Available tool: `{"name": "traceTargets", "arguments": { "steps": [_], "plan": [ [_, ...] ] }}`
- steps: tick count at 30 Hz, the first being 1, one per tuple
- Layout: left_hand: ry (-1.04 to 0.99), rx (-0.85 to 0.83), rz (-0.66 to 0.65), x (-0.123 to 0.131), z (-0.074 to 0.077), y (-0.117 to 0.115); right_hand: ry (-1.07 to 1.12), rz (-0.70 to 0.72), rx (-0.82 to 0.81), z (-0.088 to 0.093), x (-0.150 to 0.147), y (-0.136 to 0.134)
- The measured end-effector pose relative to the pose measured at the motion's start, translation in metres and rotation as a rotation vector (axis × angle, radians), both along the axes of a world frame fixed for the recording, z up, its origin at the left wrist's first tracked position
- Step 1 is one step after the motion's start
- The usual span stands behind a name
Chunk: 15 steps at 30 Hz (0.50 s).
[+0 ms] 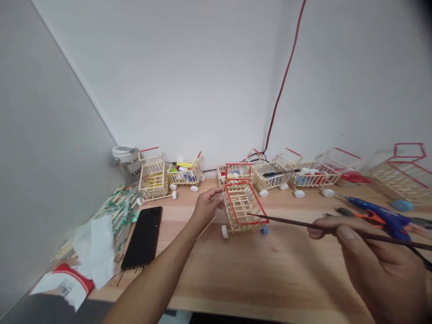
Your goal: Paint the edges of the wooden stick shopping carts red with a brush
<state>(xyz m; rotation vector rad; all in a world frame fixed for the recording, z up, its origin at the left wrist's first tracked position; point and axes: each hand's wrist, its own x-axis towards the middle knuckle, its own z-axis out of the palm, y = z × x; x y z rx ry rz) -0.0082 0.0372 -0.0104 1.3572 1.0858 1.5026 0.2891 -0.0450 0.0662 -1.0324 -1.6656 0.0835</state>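
Observation:
A miniature shopping cart (240, 204) made of thin wooden sticks stands on the table, with red edging on its rim and handle. One white wheel and one blue wheel show at its base. My left hand (209, 204) grips the cart's left side, its fingertips partly hidden behind the bars. In my right hand (367, 256) is a thin dark paintbrush (286, 219), pinched between thumb and fingers. Its tip is at the red front rim of the cart; whether it touches I cannot tell.
More stick carts, such as one holding yellow pieces (153, 175), line the wall. A blue glue gun (381, 213) lies at right. At left are a black phone (142, 237), a white tissue (101, 252), stick bundles (118, 202) and a lidded cup (126, 159).

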Motion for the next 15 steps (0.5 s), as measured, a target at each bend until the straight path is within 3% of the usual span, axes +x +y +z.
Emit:
{"name": "traceTargets", "arguments": {
  "steps": [9, 15],
  "plan": [
    [-0.016, -0.014, 0.004, 0.001, -0.001, -0.001, -0.254, 0.156, 0.189, 0.021, -0.012, -0.011],
    [-0.017, -0.013, 0.012, 0.002, -0.001, -0.002, -0.306, 0.232, 0.159, 0.014, -0.009, -0.009]
  ]
}}
